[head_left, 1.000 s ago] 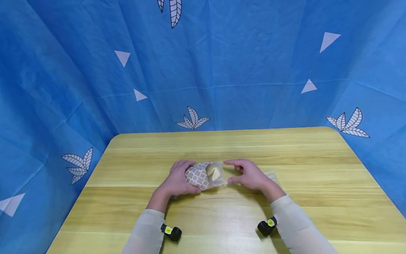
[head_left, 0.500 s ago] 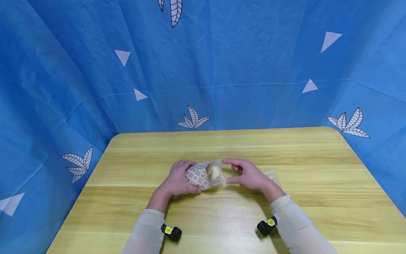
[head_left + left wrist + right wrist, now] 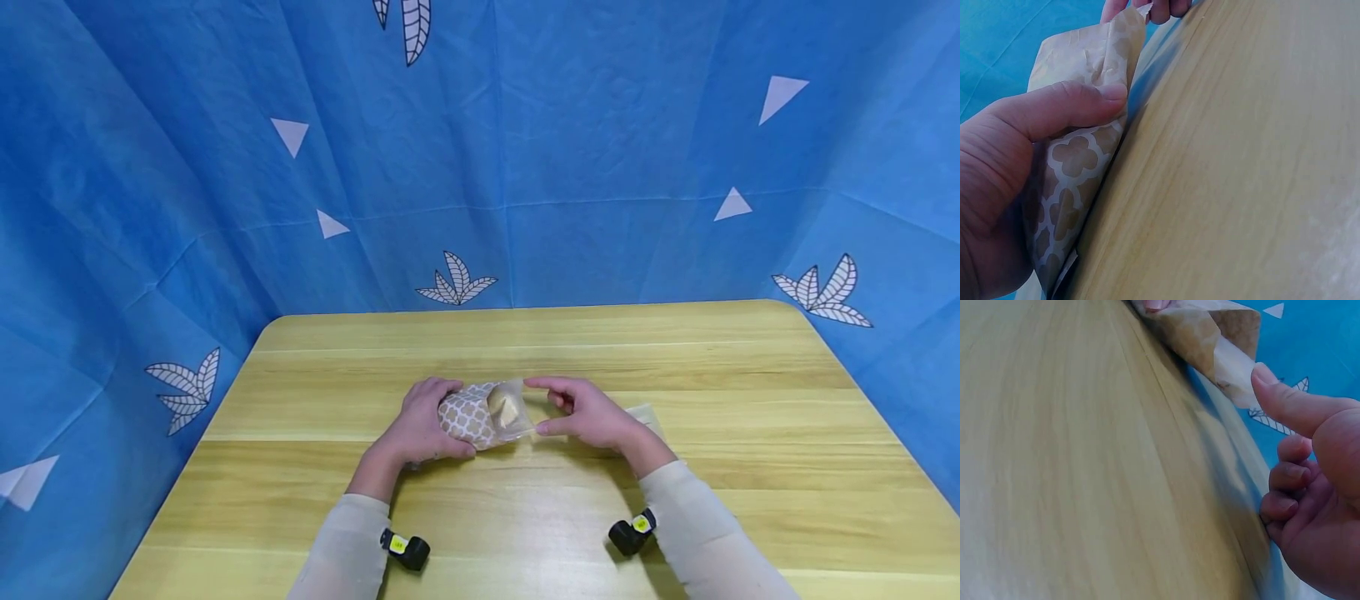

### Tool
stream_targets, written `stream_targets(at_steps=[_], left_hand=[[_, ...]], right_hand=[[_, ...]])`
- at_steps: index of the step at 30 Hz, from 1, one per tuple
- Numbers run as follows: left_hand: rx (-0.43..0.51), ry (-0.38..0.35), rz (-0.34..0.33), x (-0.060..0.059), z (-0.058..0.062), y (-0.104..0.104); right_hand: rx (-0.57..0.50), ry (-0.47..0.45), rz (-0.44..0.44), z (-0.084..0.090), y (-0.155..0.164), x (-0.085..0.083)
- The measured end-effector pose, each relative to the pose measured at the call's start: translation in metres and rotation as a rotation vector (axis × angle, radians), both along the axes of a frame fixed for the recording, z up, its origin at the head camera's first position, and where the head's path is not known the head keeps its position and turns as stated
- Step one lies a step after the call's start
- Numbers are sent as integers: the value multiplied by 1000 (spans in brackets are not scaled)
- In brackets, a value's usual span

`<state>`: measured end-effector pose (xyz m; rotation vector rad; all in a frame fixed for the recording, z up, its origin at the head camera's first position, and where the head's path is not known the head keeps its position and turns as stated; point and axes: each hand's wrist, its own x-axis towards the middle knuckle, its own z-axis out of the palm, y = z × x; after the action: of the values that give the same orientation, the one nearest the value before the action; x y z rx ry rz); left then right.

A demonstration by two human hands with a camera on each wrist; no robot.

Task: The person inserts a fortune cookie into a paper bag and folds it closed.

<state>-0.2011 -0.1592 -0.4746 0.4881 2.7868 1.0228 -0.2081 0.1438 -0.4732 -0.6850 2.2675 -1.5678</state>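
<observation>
Currently, a patterned paper bag (image 3: 472, 419) is held at the middle of the wooden table (image 3: 750, 400), roughly midway between its left and right edges and nearer the front edge than the back one. The bag lies on its side with its open mouth turned to the right. The left hand (image 3: 420, 425) is curled round the closed end of the bag; in the left wrist view the thumb (image 3: 1066, 109) is seen pressed across the quatrefoil print, so the grip is a full clasp on the bag. The right hand (image 3: 588, 412) is set at the mouth, where the pale inner lip (image 3: 513, 412) is pinched between thumb and forefinger; the remaining fingers (image 3: 1288, 478) are seen folded loosely toward the palm in the right wrist view. A second flat, pale sheet or bag (image 3: 648, 417) is noted on the table just behind the right hand; its kind cannot be told. A blue cloth backdrop (image 3: 600, 167) with white leaf and triangle prints is hung round the table's back and side edges.
</observation>
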Motion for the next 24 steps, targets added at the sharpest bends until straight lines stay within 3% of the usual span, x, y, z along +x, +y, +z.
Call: stream_targets(at_steps=[9, 24], left_hand=[[0, -8, -1, 1, 3, 0], [6, -25, 6, 2, 6, 1]], right_hand=[[73, 30, -18, 0, -2, -1], [94, 57, 2, 2, -11, -2]])
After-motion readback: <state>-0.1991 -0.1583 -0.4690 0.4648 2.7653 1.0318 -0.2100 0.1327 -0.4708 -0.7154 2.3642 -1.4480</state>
